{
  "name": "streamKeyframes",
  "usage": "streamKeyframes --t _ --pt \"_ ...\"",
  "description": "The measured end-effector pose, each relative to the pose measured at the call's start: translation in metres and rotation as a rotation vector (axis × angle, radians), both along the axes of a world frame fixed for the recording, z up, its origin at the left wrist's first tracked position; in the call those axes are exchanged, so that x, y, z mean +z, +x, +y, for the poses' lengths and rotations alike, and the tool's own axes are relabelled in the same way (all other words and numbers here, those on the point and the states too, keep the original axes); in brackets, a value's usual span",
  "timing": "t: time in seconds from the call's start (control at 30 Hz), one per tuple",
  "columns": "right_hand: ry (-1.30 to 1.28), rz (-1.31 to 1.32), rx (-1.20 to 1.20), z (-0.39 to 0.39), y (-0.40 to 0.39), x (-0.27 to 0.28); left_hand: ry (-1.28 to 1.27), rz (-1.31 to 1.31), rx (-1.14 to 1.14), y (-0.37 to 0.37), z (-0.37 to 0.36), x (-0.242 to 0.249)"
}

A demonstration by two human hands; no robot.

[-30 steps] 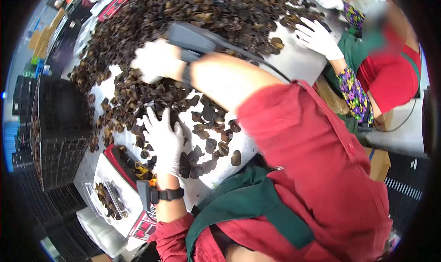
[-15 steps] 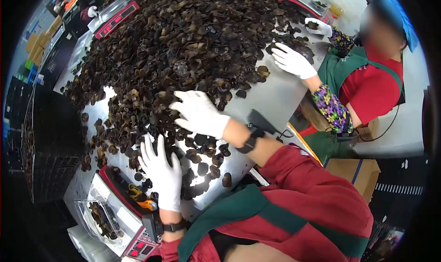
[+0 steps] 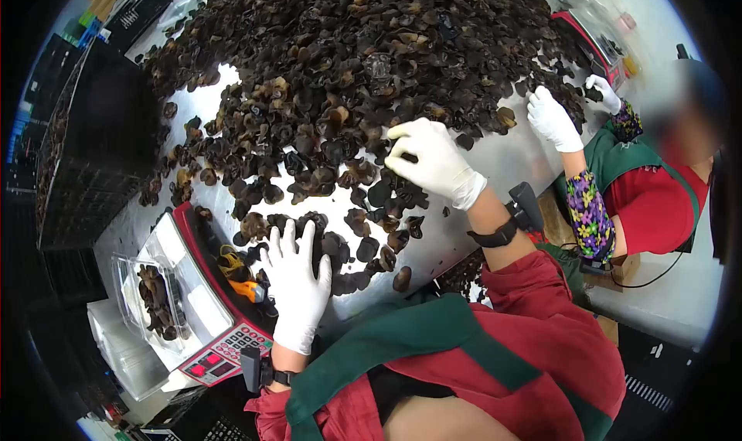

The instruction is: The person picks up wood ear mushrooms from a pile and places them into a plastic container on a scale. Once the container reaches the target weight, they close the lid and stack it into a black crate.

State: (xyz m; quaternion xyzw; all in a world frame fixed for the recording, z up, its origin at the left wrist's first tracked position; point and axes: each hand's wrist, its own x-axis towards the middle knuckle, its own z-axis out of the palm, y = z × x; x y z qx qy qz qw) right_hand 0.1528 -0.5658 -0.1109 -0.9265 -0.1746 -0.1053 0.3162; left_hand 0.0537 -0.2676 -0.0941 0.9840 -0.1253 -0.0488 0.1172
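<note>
My left hand (image 3: 297, 286), in a white glove, reaches over dark wood ear mushrooms (image 3: 336, 248) at the near edge of the pile. Its fingers are spread and nothing shows in them. My right hand (image 3: 434, 163), gloved too, hovers at the right side of the pile with its fingers curled toward the thumb. Whatever may be between those fingertips is hidden. Left of my left hand stands a red and white scale (image 3: 224, 348), bearing a clear plastic box (image 3: 127, 286) with mushrooms inside.
A black crate (image 3: 100, 147) stands at the left. Clear lids or boxes (image 3: 127, 348) are stacked by the scale, and an orange-handled tool (image 3: 246, 289) lies beside it. At right a co-worker in a red shirt (image 3: 657, 209) handles mushrooms near another scale (image 3: 591, 43).
The view has shifted, so the pile sits farther up and right. My right hand has drawn its fingers in from a spread pose. My left hand stays spread near the scale.
</note>
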Motion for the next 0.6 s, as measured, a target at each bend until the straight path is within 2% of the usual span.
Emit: streamKeyframes --t 0.13,0.23,0.33,0.4,0.43,0.53,0.57,0.6 --pt "-0.044 -0.029 -0.06 0.017 0.028 0.003 -0.027 -0.054 -0.029 -0.002 -0.003 -0.005" --pt "0.156 -0.118 -0.057 0.04 0.052 0.0 -0.04 -0.1 -0.047 -0.002 -0.004 -0.005" --pt "0.055 -0.114 -0.064 0.057 0.059 0.003 -0.08 -0.141 -0.052 0.0 -0.002 -0.009" --pt "-0.248 0.082 -0.084 0.064 0.056 -0.002 -0.113 -0.17 -0.058 0.001 -0.002 -0.009" --pt "-0.363 0.091 -0.043 0.064 0.052 -0.015 -0.113 -0.166 -0.057 -0.003 0.0 -0.009" --pt "-0.107 0.045 0.015 0.052 0.037 -0.021 -0.109 -0.187 -0.046 0.001 0.0 -0.012" --pt "-0.111 0.05 0.015 0.048 0.031 -0.02 -0.114 -0.181 -0.042 0.001 -0.001 -0.01" --pt "0.022 0.057 0.02 0.045 0.024 -0.016 -0.12 -0.176 -0.041 0.002 -0.001 -0.008"
